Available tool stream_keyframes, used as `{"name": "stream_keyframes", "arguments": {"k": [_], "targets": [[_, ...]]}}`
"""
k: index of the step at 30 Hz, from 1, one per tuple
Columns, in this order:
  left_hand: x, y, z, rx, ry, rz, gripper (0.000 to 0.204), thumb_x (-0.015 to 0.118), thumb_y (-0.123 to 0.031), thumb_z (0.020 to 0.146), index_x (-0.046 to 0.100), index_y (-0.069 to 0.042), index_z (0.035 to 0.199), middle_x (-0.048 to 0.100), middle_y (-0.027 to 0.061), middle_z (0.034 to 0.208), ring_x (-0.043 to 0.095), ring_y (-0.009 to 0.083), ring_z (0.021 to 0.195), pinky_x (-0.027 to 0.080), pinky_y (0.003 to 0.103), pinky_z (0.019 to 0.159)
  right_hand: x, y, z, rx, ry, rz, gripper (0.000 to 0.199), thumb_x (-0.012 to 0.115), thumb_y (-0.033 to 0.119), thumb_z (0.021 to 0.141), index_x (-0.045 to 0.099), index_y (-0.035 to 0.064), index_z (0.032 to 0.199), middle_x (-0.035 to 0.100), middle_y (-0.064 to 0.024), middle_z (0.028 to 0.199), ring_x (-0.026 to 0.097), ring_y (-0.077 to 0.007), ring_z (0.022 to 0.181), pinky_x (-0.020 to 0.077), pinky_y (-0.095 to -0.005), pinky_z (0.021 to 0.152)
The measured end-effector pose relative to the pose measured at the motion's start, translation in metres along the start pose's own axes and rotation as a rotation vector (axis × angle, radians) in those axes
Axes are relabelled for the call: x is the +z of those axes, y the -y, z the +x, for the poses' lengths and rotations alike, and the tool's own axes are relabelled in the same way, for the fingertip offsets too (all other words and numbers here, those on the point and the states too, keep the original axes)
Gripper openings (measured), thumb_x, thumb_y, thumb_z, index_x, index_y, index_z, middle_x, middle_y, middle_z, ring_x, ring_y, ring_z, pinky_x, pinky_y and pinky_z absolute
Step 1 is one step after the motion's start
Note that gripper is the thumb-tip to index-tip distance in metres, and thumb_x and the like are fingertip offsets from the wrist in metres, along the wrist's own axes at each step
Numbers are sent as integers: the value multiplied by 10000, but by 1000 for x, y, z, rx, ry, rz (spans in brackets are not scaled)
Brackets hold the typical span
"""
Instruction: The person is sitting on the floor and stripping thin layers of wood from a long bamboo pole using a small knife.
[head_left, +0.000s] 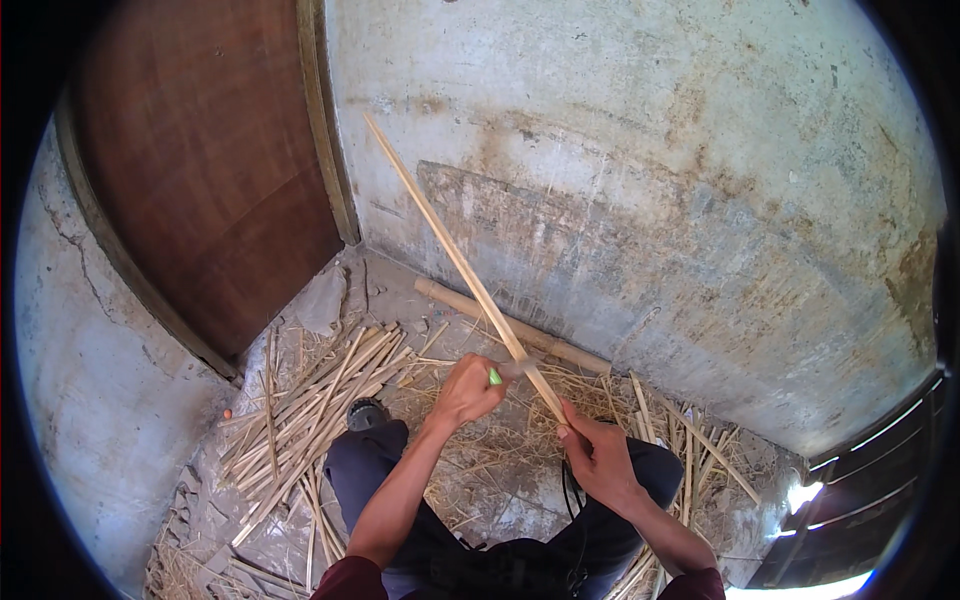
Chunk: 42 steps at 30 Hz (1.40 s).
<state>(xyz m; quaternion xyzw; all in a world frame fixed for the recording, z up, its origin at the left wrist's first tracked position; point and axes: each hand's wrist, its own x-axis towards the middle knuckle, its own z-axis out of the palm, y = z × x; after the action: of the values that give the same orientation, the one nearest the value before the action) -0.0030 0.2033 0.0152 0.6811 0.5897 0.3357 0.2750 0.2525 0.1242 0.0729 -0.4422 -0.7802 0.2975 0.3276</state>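
My left hand is closed around a knife with a green handle. Its blade lies against a long split bamboo strip, a short way above my other hand. My right hand grips that strip close to its lower end, beside my right knee. From there the pale strip slants up and to the left, its far tip raised in front of the wall. Both hands are above my lap, between my knees.
Many bamboo strips are heaped on the floor at left, with more strips at right. A bamboo pole lies along the foot of the stained wall. Thin shavings cover the floor. A brown door stands at far left.
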Motion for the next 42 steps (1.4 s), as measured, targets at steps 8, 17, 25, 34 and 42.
{"name": "stream_keyframes", "arguments": {"k": [8, 17, 25, 34, 42], "targets": [[-38, 35, 18, -170, -238, -73, 488, 703, -297, 984, 609, 81, 691, 461, 169, 564, 490, 199, 557, 433, 475, 590, -5, -2, -41, 81, 31, -19, 445, 693, 43, 1021, 622, -61, 1449, 657, -170, 775, 560, -172, 564, 466, -332, 553], [-30, 48, 19, -208, -324, -186, 502, 717, -290, 977, 631, 113, 690, 568, 270, 597, 585, 383, 536, 478, 502, 629, -11, -10, -59, -23, -38, -26, 439, 694, 38, 1013, 642, -38, 1442, 681, -178, 798, 628, -222, 591, 511, -353, 578], [-57, 71, 20, -184, -441, -58, 525, 722, -304, 979, 606, 111, 679, 543, 207, 557, 535, 243, 521, 446, 491, 604, -45, -19, -82, 33, 113, -93, 472, 696, 29, 998, 645, -2, 1466, 648, -156, 768, 627, -239, 595, 508, -358, 589], [-79, 93, 23, -295, -570, -245, 480, 708, -282, 967, 595, 71, 663, 529, 91, 555, 480, 184, 564, 400, 446, 590, -85, -40, -93, 50, 138, -110, 457, 724, 79, 975, 694, 42, 1430, 730, -160, 880, 633, -211, 623, 516, -347, 630], [-108, 110, 20, -386, -502, -1177, 519, 596, -315, 1080, 345, -213, 637, 256, -59, 519, 233, 82, 402, 174, 315, 397, -139, -86, -118, 193, 40, -94, 457, 759, 58, 916, 751, 70, 1373, 654, -101, 678, 507, -104, 564, 427, -303, 566]]}}
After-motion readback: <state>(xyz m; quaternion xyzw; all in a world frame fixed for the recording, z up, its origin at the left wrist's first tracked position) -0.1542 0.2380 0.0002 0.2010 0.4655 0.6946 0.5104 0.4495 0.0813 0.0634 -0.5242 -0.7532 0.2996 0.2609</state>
